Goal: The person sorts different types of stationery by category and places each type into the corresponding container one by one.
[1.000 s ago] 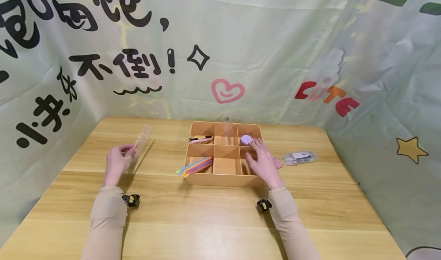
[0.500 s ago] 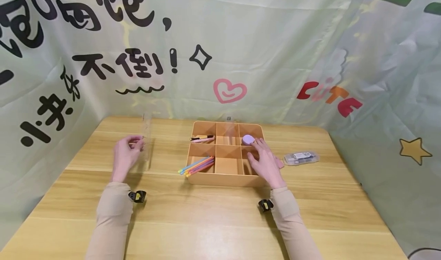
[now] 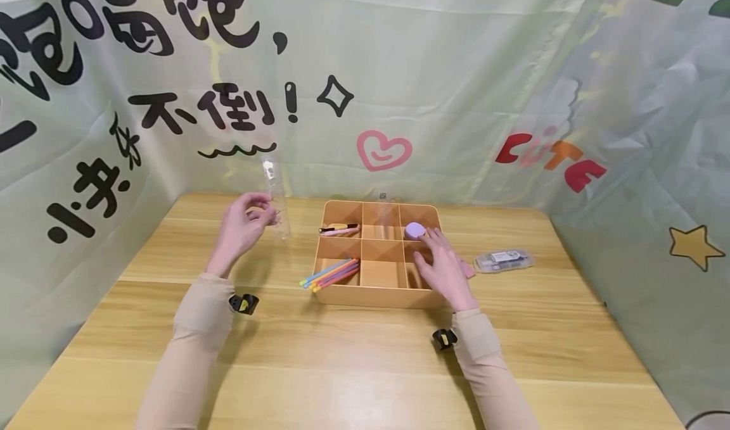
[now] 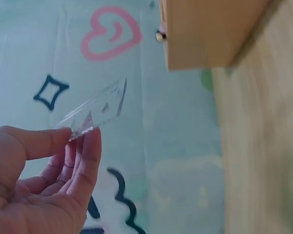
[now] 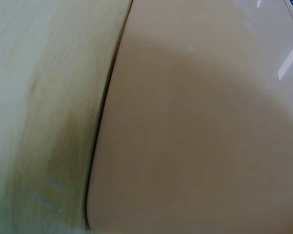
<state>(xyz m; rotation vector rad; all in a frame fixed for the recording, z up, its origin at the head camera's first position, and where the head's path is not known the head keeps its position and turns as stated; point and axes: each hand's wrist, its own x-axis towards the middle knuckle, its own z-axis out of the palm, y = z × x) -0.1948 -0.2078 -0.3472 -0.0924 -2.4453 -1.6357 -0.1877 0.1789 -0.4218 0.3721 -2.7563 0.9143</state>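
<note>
ok so my left hand [image 3: 242,230] has lifted the clear ruler [image 3: 275,197] off the table [image 3: 353,347], pinching it upright left of the organizer tray [image 3: 376,297]; right hand [image 3: 445,270] stays flat, relaxed on the tray's right side; drop-in looks close

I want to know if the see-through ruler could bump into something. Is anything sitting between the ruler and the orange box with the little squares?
Nothing visible. The left hand pinches the clear ruler up in the air, just left of the orange box. Only bare table lies between them. The right hand rests on the box's far right side.
</note>
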